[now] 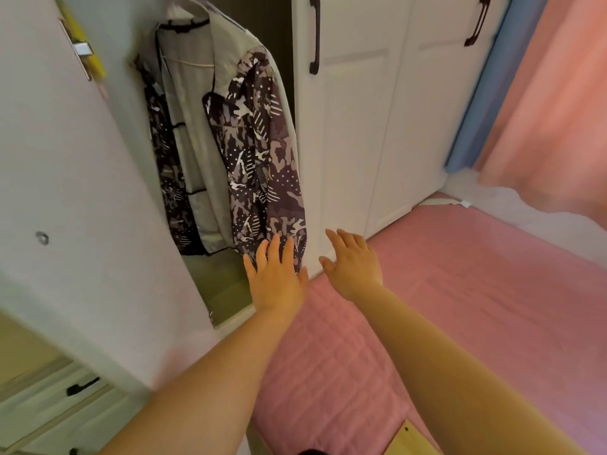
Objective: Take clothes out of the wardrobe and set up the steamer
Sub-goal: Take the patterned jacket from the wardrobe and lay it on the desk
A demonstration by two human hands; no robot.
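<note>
A camouflage-patterned jacket (262,165) with a grey lining hangs inside the open wardrobe (203,44), its sleeve drooping past the door frame. My left hand (276,277) reaches forward with fingers spread, fingertips at the sleeve's lower end, holding nothing. My right hand (353,262) is stretched out flat beside it, in front of the shut wardrobe door (348,126), empty. No steamer is in view.
The open white wardrobe door (82,208) stands at my left. A pink quilted bedspread (443,307) fills the lower right. Pink and blue curtains (542,93) hang at the right. White drawers (49,405) with black handles sit at the lower left.
</note>
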